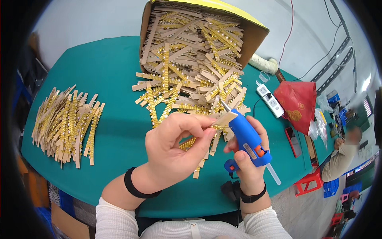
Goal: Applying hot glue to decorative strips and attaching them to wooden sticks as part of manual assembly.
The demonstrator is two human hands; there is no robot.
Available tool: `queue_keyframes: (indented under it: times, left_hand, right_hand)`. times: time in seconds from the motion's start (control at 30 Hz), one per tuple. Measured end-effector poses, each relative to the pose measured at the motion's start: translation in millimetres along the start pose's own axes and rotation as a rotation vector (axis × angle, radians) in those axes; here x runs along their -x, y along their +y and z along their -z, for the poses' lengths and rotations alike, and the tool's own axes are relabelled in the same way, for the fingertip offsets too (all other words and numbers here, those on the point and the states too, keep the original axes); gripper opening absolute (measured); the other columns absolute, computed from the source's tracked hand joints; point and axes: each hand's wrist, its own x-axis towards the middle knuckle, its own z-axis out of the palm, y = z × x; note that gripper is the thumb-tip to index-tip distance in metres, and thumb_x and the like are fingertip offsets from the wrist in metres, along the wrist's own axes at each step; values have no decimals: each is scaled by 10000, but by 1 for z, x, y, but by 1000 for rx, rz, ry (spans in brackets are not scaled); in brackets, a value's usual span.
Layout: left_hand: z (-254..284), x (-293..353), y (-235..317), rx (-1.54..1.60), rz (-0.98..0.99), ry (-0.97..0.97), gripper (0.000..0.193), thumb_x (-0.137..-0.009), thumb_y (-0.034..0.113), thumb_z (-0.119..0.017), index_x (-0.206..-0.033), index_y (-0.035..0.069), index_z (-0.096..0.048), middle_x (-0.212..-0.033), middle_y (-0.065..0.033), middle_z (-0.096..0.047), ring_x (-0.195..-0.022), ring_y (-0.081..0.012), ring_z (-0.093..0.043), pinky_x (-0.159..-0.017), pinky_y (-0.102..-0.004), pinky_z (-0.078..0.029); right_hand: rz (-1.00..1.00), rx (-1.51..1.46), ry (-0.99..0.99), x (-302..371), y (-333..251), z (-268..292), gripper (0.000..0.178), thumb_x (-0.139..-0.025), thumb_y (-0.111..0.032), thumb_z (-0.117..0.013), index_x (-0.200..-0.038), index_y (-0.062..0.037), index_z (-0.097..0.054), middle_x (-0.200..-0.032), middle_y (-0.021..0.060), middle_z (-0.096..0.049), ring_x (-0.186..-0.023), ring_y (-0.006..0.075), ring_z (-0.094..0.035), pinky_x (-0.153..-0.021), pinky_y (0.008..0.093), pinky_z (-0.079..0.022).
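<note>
My left hand (179, 143) pinches a flat beige strip (224, 119) with gold trim along it, held up in front of me above the table. In my right hand (252, 159) is a blue hot glue gun (246, 133), its nozzle pointing up and left, close beside the strip. A clear glue stick (273, 174) pokes out of the gun's back end. Behind my hands, a loose heap of similar beige strips with gold trim and pearl-like beads (167, 95) spills out of a tipped cardboard box (254, 38). My fingers partly cover the held strip.
A sorted pile of trimmed strips (67, 123) lies at the left of the green table (119, 139). To the right are a white power strip (270, 101), a red bag (296, 103), a phone (293, 141) and a small clear cup (264, 77). Another person (342, 155) sits far right beside a red stool (309, 183).
</note>
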Motion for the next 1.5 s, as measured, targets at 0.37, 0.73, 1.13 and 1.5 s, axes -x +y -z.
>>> queue_keyframes:
  times: [0.37,0.73,1.13,1.5]
  left_hand:
    - [-26,19,1,-16,140,-126,174,-716,-108,-619,-785,-1,-500,-821,-118,-625,-721,-138,-616,-633,-230,-511]
    - [-23,11,-16,-94,-14,-194,182,-702,-89,-640,-724,26,-500,-809,-116,-636,-670,-176,-599,-586,-242,-470]
    - [82,-54,-39,-7,152,415,149,-782,26,-628,-814,45,-484,-810,-23,-559,-695,-68,-533,-599,-196,-454]
    - [371,-59,60,-936,187,1066,599,-693,179,-721,-1178,-33,-440,-1134,-150,-490,-1044,-238,-459,-916,-344,-339]
  right_hand:
    - [25,-95,96,1,-5,-3,690,-756,-90,-668,-1307,-41,-256,-996,93,-533,-849,134,-568,-712,254,-471]
    - [103,-153,175,-4,5,7,738,-737,-102,-684,-1313,-61,-225,-878,75,-535,-736,116,-549,-649,233,-472]
    - [114,-107,237,-8,10,4,686,-773,-321,-639,-1270,32,-324,-732,52,-510,-663,128,-515,-610,247,-439]
    - [62,-83,280,-17,4,1,605,-755,-122,-592,-1274,33,-322,-734,47,-483,-651,112,-482,-613,242,-418]
